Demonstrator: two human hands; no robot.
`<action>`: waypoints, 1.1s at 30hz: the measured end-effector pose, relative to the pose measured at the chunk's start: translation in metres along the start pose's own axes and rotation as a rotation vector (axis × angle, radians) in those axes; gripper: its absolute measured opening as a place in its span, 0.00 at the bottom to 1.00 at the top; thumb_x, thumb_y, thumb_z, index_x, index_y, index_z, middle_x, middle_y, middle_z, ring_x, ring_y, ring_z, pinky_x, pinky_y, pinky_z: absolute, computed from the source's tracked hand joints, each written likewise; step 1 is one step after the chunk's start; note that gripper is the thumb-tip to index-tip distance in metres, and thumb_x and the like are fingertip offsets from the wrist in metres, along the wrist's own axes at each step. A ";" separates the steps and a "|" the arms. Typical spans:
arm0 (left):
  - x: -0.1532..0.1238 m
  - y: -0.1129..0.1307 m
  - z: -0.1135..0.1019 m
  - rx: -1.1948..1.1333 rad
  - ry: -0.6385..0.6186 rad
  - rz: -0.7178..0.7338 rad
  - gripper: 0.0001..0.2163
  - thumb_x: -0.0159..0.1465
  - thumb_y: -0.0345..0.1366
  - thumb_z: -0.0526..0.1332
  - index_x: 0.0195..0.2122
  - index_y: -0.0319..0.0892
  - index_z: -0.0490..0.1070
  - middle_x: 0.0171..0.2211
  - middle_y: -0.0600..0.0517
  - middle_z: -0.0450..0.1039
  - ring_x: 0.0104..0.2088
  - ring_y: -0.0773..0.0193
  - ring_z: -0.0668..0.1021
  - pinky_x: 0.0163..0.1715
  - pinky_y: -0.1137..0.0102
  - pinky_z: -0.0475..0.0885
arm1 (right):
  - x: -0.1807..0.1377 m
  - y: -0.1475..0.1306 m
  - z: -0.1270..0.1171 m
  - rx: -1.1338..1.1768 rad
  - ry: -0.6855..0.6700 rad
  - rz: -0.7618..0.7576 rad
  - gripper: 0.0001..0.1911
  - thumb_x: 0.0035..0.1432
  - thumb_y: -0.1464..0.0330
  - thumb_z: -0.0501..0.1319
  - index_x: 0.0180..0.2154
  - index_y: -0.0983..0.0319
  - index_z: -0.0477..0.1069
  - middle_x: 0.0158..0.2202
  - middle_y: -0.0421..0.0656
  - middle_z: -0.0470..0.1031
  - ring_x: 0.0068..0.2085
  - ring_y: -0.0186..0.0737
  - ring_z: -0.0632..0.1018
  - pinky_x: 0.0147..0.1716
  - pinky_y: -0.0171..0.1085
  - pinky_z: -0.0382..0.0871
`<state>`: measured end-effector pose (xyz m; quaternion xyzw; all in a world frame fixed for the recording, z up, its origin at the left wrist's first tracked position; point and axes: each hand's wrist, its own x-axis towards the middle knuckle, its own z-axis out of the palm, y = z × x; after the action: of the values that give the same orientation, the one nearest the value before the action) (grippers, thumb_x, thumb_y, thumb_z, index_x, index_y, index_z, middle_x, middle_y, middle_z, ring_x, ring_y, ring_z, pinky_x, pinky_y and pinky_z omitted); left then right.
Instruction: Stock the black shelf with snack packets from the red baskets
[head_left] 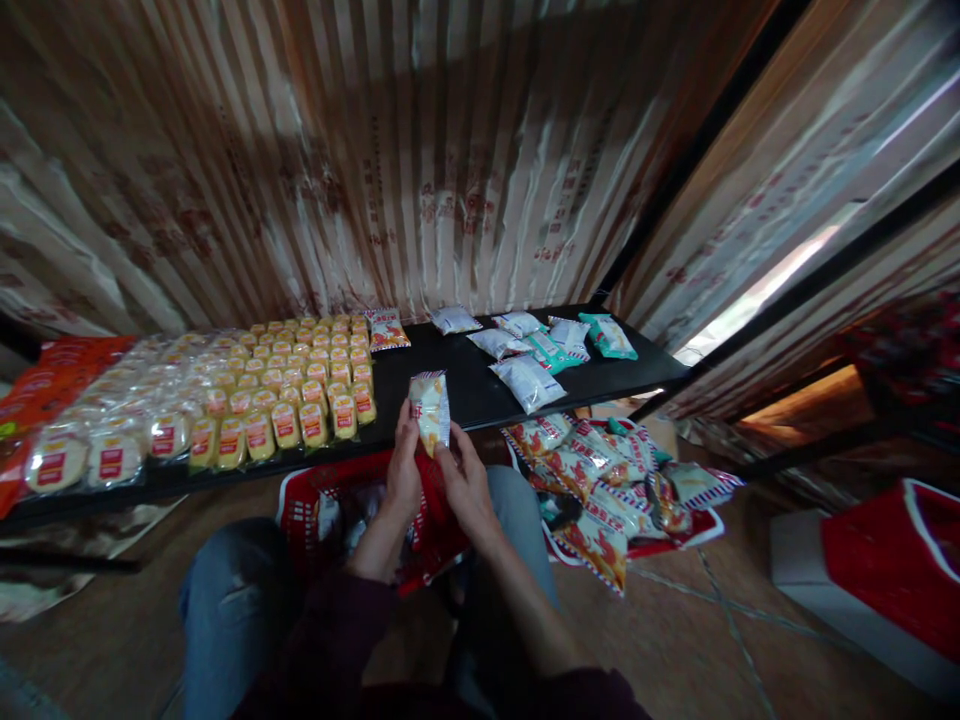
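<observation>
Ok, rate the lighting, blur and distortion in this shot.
Head view: dim and warm, with glare only from the bright gap at right; its edges bow, bending the black table; the packet between left hand and right hand is fairly sharp, the lap below dark and soft.

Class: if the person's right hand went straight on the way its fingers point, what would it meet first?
The right hand already pinches the snack packet; past it, probably the bare middle of the black shelf, though depth is unclear.

Glossy plastic packet (pixel 430 410); matt black shelf (pixel 457 385)
</observation>
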<state>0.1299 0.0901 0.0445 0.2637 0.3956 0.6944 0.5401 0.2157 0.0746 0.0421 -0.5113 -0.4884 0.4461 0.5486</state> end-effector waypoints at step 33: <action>0.077 0.033 0.018 1.216 0.004 0.117 0.22 0.66 0.39 0.48 0.59 0.39 0.64 0.68 0.43 0.46 0.67 0.54 0.52 0.65 0.61 0.49 | 0.134 0.031 0.052 0.235 -0.031 0.039 0.27 0.45 0.57 0.65 0.47 0.63 0.72 0.43 0.46 0.78 0.42 0.43 0.78 0.47 0.41 0.71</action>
<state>0.1051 0.1650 0.0767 0.5449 0.7070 0.3732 0.2528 0.1814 0.2157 0.0215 -0.4461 -0.4309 0.5187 0.5885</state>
